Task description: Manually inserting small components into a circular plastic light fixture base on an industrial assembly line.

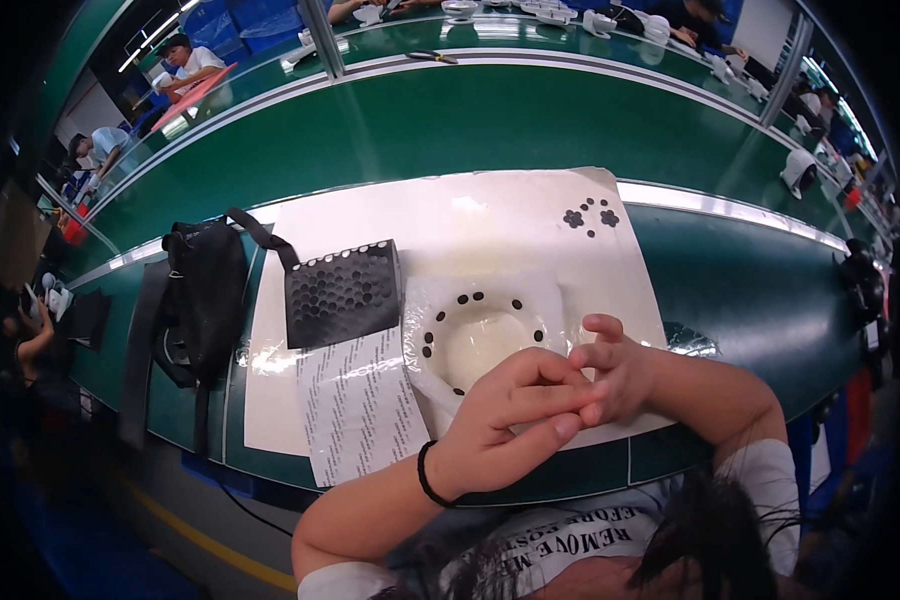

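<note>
My left hand (505,420), with a black band on the wrist, meets my right hand (620,372) above the near edge of a white board (470,215). Their fingertips press together; anything between them is too small or hidden. Just beyond lies a white foam-like piece (545,300) with a round bowl-like hollow, partly behind my left hand. Several small black oval pads (517,304) sit around its rim. To its left is a black sheet of round pads (342,292), with gaps along its top. Printed white backing paper (360,410) extends below that sheet.
Small black dots and two flower-shaped black pieces (573,219) lie at the board's far right. A black bag (205,290) with straps rests on the green table (760,290) at left. Pliers (432,57) lie beyond the metal rail. Other people sit at far benches.
</note>
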The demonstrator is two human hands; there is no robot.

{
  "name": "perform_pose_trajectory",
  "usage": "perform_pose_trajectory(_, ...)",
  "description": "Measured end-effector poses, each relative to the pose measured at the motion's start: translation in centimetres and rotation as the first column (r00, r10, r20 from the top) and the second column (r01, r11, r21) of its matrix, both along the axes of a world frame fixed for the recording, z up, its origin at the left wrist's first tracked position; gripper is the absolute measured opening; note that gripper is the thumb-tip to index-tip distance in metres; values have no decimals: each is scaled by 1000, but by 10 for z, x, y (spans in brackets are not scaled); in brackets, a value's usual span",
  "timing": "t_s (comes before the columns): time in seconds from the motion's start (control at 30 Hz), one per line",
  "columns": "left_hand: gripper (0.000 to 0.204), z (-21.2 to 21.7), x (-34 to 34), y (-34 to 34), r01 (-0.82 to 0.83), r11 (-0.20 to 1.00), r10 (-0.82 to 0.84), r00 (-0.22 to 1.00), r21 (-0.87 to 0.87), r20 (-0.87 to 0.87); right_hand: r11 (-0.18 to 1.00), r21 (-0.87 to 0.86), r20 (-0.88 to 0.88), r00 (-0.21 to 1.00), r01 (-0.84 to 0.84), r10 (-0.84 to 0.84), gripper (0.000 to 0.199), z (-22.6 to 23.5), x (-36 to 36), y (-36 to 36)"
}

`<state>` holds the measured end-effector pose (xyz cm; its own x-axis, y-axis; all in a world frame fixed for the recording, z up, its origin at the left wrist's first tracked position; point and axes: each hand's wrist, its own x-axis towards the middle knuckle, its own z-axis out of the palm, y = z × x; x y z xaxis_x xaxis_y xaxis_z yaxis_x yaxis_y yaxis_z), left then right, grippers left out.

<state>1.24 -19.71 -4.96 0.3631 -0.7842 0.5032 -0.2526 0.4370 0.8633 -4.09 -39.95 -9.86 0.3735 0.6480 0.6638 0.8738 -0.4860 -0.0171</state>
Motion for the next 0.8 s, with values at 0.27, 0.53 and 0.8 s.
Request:
perform_pose_trajectory(0.27, 27, -1, -1, 0, 11, 1000, -11, 999, -10, -31, 998, -54, 64, 997, 44, -41, 34, 3, 3, -3)
perform_pose_trajectory(0.53, 25, -4, -1, -2, -10, 1000, 9, 999, -26, -44, 994, -69, 137, 988, 80, -70, 35, 4, 5, -3)
perform_pose_trajectory(0.8, 30, -7, 1, -4, -42, 999, 43, 999, -12, 26, 994, -72, 99, 992, 79, -72, 34, 9, 5, -4)
